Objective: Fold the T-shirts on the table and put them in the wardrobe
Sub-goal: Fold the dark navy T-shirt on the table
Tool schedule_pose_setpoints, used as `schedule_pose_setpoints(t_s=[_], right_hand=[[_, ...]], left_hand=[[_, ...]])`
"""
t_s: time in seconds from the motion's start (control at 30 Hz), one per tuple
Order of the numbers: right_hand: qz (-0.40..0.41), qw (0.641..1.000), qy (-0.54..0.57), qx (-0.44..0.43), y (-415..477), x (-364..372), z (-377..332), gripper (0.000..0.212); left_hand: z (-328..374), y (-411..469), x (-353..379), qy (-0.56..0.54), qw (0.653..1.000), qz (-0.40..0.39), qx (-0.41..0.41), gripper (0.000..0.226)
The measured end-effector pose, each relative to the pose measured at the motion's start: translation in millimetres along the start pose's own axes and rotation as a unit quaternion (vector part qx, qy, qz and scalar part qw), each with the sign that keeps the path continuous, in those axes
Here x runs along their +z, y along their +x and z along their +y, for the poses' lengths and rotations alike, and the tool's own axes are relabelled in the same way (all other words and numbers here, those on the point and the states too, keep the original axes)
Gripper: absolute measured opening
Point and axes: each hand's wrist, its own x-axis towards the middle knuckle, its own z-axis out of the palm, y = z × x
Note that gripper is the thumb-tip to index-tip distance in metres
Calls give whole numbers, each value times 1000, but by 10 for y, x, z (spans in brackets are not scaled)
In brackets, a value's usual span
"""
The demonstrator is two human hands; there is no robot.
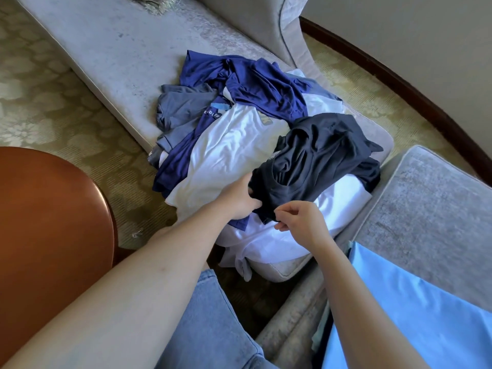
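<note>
Centre frame: the left hand (238,199) and right hand (302,222) both pinch, with curled fingers, a dark T-shirt (319,155) atop a clothing pile (234,150).

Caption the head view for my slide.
Left grip and right grip hold the black shirt atop the pile on the sofa.

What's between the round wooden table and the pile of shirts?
Patterned carpet, as the head view shows. The table and the shirt pile sit apart, with only a small pale scrap on the carpet near the table's edge.
</note>
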Motion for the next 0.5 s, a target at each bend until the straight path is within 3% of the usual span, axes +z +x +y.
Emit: schedule_pose_setpoints(t_s=[0.07,0.13,0.27,0.4,0.5], right_hand=[[37,999,-28,2,-2,-36,48,7],[53,996,-77,-8,0,-39,99,20],[72,973,-205,-77,46,21,219,38],[81,948,-299,-68,152,-42,366,20],[133,941,-294,-102,150,-177,258,19]], left_hand=[[-1,21,81,-3,1000,21,-12,33],[-12,5,88,-32,998,43,-21,18],[-5,-90,10,-63,996,52,-32,29],[-15,-263,-43,-52,997,55,-31,32],[-11,-463,-207,-40,994,94,-26,34]])
